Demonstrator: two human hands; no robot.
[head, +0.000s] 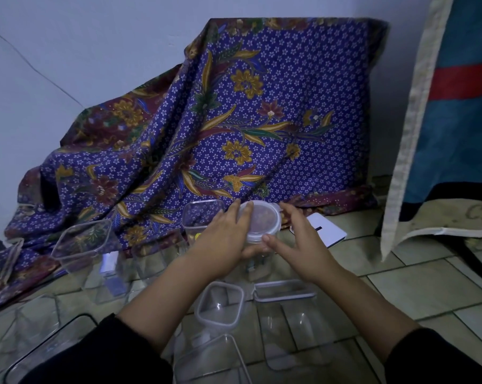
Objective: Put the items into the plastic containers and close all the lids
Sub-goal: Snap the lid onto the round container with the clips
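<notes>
- Jar (258, 263), clear and round, stands on the tiled floor (400, 286) before a patterned cloth (234, 120), with its lid (262, 221) on top.
- My left hand (226, 236) holds it, fingers on the lid's left edge, thumb round the body.
- My right hand (300, 239) is spread wide, thumb tip touching the lid's near rim.
- An open tub (204, 214) stands just behind my left hand.

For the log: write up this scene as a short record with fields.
setting: tiled floor, patterned cloth behind
left hand: holds the round jar, fingers on its lid
right hand: open, thumb at the lid's rim
jar state: lid on; contents unclear
nearby: open tub behind the left hand; lidded tub nearer the person
</notes>
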